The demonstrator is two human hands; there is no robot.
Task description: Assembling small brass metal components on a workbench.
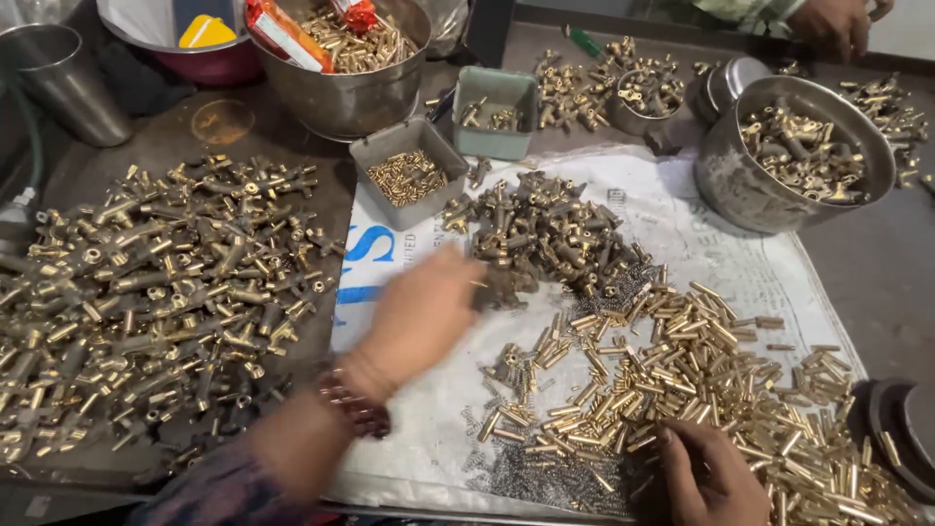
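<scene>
While a large heap of assembled brass fittings (156, 302) lies at left, the blurred left hand (419, 317) reaches a smaller pile (545, 239), grip unclear; right hand (706, 477) fingers loose brass pins (701, 390). Much remains.

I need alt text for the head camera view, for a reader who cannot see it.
A person's left hand, blurred, reaches toward a heap of brass valve bodies on a white sack, while the right hand rests among loose brass tubes. Metal bowls of fittings stand behind.
</scene>
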